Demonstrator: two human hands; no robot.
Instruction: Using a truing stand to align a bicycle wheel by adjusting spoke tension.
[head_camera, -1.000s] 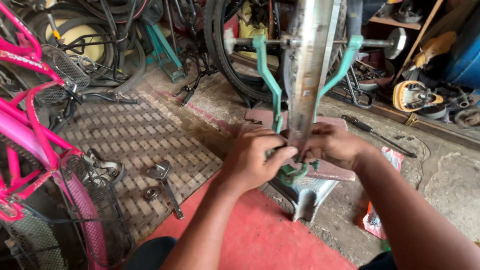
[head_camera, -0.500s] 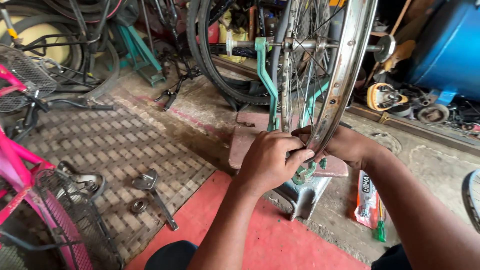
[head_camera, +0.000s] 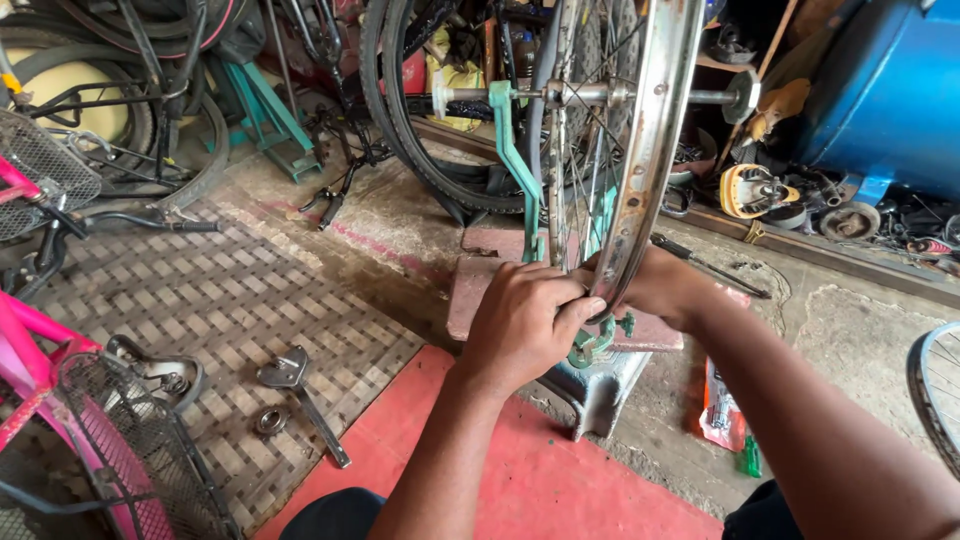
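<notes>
Now left hand (head_camera: 525, 325) and right hand (head_camera: 655, 285) — both clamped on wheel rim (head_camera: 650, 170).

Wheel (head_camera: 640, 150) stood upright in stand (head_camera: 520, 170), axle across fork top. Left hand (head_camera: 525, 320) on rim's left side, right hand (head_camera: 660, 285) on its right. Wrench (head_camera: 300, 395) on mat (head_camera: 200, 290) to left. Barrel (head_camera: 890, 90) behind, right.

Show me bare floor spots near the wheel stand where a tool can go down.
Free: the red mat beside the left hand, and the brick paving between the wrench and the handlebar. Crowded: under the rim, and the back wall by the blue drum.
</notes>
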